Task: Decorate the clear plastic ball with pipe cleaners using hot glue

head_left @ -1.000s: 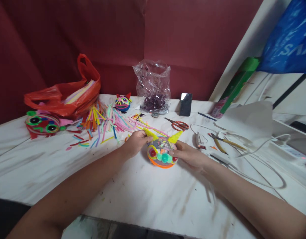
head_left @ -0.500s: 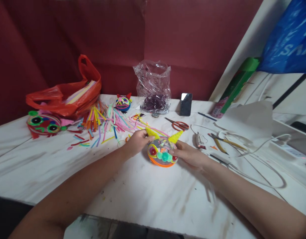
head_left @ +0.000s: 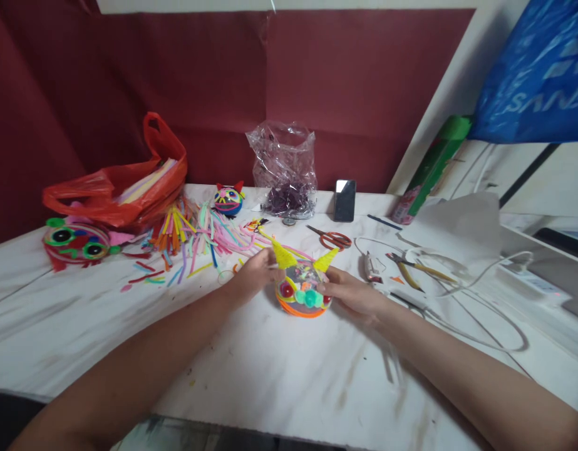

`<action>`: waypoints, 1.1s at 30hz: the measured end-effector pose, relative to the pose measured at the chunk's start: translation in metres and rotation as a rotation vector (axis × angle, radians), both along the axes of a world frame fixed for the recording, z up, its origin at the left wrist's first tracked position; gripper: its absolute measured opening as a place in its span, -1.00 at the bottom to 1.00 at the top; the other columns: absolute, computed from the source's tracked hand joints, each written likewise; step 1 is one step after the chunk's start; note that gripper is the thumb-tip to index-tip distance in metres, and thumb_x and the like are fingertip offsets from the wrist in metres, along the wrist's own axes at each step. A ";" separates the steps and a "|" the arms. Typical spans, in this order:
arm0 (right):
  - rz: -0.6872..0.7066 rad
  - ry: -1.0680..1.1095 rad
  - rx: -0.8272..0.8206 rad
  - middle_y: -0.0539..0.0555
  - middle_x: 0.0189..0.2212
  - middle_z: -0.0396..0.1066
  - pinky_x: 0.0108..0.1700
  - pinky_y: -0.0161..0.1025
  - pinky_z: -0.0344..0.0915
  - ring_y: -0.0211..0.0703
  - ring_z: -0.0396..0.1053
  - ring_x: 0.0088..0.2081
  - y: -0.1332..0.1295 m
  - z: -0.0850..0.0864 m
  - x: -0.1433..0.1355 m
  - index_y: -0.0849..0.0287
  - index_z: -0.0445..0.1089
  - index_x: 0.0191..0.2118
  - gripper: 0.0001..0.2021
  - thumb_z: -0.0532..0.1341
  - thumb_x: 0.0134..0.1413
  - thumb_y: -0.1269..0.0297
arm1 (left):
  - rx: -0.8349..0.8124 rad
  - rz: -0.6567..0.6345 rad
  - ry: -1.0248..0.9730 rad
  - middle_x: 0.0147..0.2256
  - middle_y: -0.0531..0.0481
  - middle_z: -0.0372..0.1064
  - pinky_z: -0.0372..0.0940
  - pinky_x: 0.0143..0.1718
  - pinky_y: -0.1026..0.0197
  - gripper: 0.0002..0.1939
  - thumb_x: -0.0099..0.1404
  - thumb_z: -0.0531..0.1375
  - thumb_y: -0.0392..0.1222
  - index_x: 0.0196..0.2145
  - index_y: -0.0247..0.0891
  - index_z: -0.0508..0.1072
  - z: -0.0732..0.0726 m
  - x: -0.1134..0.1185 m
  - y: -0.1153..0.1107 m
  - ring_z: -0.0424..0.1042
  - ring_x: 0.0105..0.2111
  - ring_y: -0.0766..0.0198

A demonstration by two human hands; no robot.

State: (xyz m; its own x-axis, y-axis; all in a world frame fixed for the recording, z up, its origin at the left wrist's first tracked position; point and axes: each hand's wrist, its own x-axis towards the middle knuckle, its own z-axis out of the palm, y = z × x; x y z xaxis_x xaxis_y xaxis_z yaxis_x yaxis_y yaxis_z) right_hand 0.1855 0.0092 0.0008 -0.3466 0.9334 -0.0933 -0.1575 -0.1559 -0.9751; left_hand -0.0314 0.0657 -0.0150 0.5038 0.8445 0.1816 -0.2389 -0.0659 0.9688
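A round grey ornament (head_left: 304, 303) with two yellow horns, red eyes, a green nose and an orange lower rim is upright over the middle of the table. My right hand (head_left: 349, 293) grips its right side, thumb on the front near the nose. At its upper left, my left hand (head_left: 258, 274) has closed fingers at the base of the left yellow horn (head_left: 283, 255); its fingertips are partly hidden. Pipe cleaners (head_left: 213, 232) lie in bunches beyond my left hand.
Behind are a red bag (head_left: 124, 188), a clear bag (head_left: 289, 169), a phone (head_left: 344, 200) and a small blue ornament (head_left: 229, 199). Scissors (head_left: 334, 239), a glue tube (head_left: 373, 266), pliers (head_left: 413, 270) and white cables (head_left: 495, 341) lie right. Another ornament (head_left: 77, 244) sits left.
The camera view has tilted up and shifted slightly, showing more wall. The ornament stays in my right hand; my left hand has shifted slightly at the left horn.
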 end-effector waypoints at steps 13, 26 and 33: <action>0.007 0.047 0.072 0.09 -0.04 0.47 0.13 -0.08 0.25 -0.06 0.40 0.00 0.000 -0.006 -0.004 0.10 0.40 -0.07 -0.51 0.45 -0.19 0.19 | 0.210 0.228 0.268 0.04 -0.21 0.28 0.28 0.01 0.03 -0.07 -0.23 0.48 -0.18 0.09 -0.24 0.19 0.001 0.008 -0.030 0.30 0.05 -0.04; -0.071 0.023 -0.009 0.09 -0.13 0.51 -0.02 -0.19 0.37 -0.14 0.46 -0.15 0.001 -0.011 -0.008 0.12 0.41 -0.08 -0.57 0.41 -0.11 0.15 | 0.171 0.193 0.248 0.04 -0.19 0.29 0.32 -0.04 0.04 -0.12 -0.17 0.46 -0.18 0.09 -0.20 0.16 -0.002 0.009 -0.023 0.36 0.01 0.02; -0.179 -0.496 0.058 0.15 -0.26 0.51 -0.16 -0.13 0.38 -0.05 0.45 -0.22 0.002 0.008 0.012 0.18 0.42 -0.21 -0.66 0.34 -0.10 0.10 | 0.150 0.248 0.299 0.08 -0.20 0.25 0.29 0.01 -0.01 -0.07 -0.18 0.46 -0.17 0.12 -0.18 0.14 -0.005 0.010 -0.021 0.32 0.04 -0.01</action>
